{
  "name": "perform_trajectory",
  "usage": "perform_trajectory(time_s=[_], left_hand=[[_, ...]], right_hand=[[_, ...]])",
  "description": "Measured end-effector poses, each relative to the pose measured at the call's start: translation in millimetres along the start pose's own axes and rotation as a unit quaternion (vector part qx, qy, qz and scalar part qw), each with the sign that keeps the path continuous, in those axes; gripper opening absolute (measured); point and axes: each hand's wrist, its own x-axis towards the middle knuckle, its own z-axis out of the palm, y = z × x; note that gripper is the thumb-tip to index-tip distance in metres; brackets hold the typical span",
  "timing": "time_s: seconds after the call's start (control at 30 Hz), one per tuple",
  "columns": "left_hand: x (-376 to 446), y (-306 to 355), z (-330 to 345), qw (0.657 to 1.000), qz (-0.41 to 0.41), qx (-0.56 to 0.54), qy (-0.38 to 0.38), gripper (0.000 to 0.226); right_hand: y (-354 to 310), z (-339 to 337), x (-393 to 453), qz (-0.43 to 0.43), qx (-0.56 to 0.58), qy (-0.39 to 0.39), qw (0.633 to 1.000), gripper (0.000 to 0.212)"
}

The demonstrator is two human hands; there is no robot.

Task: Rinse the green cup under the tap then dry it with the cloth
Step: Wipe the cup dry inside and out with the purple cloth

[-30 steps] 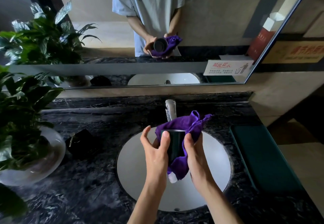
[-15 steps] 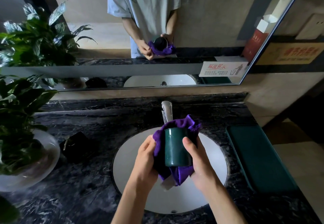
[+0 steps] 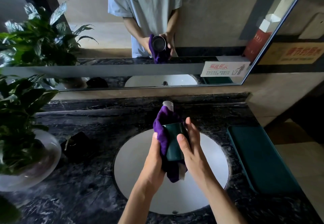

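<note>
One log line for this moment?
drying | left hand wraps purple cloth on green cup | right hand grips cup | over sink

Head-worn wide-angle view, forward and down over sink [image 3: 133,162], close.

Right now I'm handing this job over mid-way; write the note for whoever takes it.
Left hand: grips the purple cloth against the cup's side.
Right hand: holds the green cup, thumb across its front.
Position: cup and cloth are above the white sink, in front of the tap; no water visible.
Done: rinsing looks finished.
Left: finish wiping the cup dry.
</note>
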Motion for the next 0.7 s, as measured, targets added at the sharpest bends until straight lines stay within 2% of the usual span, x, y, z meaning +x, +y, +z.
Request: perform_trajectory(time_s=[0.17,0.23,0.33,0.4,0.5,0.57,0.7], left_hand=[[1.0,-3.5,6.5,0.992,0.095,0.084,0.023,0.058],[-3.2,-4.6,10.2,0.988,0.108,0.111,0.028,0.060],[-5.9,-3.4,15.1,0.987,0.108,0.111,0.038,0.070],[-3.2,-2.3,16.1,0.989,0.119,0.082,0.044,0.066],[-0.3,4.2,12.4,0.991,0.108,0.067,0.039,0.060],[0.0,8.9,4.7,0.993,0.088,0.079,0.023,0.064],[3.0,14.2,-9.5,0.991,0.060,0.115,-0.028,0.060]], right_hand=[[-4.2,7.4,3.5,-0.031,-0.048,0.017,0.998,0.066],[-5.0,7.6,6.0,-0.037,-0.060,0.022,0.997,0.067],[-3.6,9.7,7.0,-0.040,-0.031,0.044,0.998,0.057],[1.7,9.2,3.7,-0.035,0.053,0.049,0.997,0.049],[14.0,4.9,-2.0,-0.003,0.178,0.036,0.983,0.050],[15.6,0.0,-4.0,-0.009,0.194,0.027,0.980,0.051],[7.2,-0.3,-7.3,-0.030,0.120,0.004,0.992,0.050]])
